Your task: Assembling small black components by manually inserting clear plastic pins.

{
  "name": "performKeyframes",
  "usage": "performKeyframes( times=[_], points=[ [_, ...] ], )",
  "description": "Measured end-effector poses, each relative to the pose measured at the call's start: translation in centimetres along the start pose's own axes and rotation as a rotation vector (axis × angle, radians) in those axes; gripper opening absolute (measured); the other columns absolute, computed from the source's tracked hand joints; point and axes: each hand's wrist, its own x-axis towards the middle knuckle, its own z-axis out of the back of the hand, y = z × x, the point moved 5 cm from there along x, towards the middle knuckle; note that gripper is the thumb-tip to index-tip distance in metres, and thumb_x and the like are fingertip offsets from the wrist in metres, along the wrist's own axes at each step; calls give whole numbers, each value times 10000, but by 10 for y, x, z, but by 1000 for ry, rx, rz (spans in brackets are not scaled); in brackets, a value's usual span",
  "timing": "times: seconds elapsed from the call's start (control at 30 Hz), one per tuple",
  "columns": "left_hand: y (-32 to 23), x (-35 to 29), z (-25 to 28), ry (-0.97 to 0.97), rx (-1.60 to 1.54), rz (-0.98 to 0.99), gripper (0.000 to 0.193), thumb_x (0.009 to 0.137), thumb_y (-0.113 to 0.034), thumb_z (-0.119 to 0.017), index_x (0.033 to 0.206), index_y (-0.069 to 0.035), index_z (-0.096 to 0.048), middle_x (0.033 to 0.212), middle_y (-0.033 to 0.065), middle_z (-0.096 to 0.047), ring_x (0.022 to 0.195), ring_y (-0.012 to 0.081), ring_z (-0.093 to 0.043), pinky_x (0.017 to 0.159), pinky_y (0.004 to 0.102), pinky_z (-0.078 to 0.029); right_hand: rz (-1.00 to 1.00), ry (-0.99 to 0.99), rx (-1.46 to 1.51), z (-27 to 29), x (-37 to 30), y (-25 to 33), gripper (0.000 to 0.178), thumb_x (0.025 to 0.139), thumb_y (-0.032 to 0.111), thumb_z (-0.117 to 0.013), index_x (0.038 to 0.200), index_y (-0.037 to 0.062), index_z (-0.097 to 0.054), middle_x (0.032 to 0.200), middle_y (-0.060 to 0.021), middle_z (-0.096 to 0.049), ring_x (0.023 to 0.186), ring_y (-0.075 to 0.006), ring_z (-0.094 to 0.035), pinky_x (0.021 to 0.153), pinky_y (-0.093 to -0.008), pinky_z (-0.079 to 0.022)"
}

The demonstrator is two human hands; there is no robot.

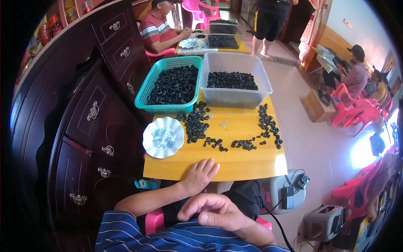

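My left hand [199,175] lies on the near edge of the yellow table [176,166], fingers stretched out, with nothing in it. Closer to my body, my right hand [220,211] is raised over my lap. Its fingers curve loosely with the thumb apart, and I see nothing in them. Beyond my left hand, small black ring-like parts [195,124] form a pile, with smaller black parts [243,145] strewn in the middle and a further row [268,126] along the right. A white scalloped plate [151,149] on the left holds small clear pieces [163,137].
A green basket [145,90] and a clear plastic bin [235,98], both with many black parts, stand at the table's far end. Dark drawers [79,168] flank the left. Devices rest on a grey stool [275,185] at right. A person [157,29] sits working at another table beyond.
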Motion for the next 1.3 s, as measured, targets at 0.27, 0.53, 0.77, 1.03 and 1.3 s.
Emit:
performKeyframes(
  times=[0.27,0.53,0.77,1.03,1.3],
  points=[
    [3,-1,6,70,-105,54,523,886,-150,-540,1392,-22,-509,1378,226,-498,1232,370,-515,974,445,-455,-158,405,701,-112,35,52,379,989,263,-626,1091,-103,-624,1012,-189,-658,983,-240,-630,875,-329,-493],
    [-3,-2,2,114,-102,54,551,887,-216,-615,1389,-17,-506,1394,242,-479,1267,398,-486,1028,479,-427,39,588,667,-110,41,48,314,985,268,-620,942,-43,-618,891,-136,-568,840,-238,-543,753,-326,-422],
    [30,9,19,122,-468,180,625,863,-385,-705,1342,-20,-536,1334,199,-539,1219,378,-542,1002,473,-461,-126,638,418,-101,41,58,285,989,232,-601,960,-50,-627,916,-143,-576,846,-257,-551,764,-337,-429],
    [62,35,5,19,-500,370,535,874,-159,-685,1360,-25,-506,1250,176,-570,1135,364,-594,920,435,-515,-19,668,748,-87,38,47,272,974,218,-620,994,-53,-632,987,-146,-602,906,-255,-577,808,-336,-438],
    [85,33,0,-34,-430,461,405,867,-112,-679,1249,-28,-575,1148,130,-607,974,340,-657,801,423,-553,6,208,509,-20,27,-19,195,953,211,-620,939,16,-608,887,-90,-551,832,-179,-498,748,-287,-386]
  ],
)
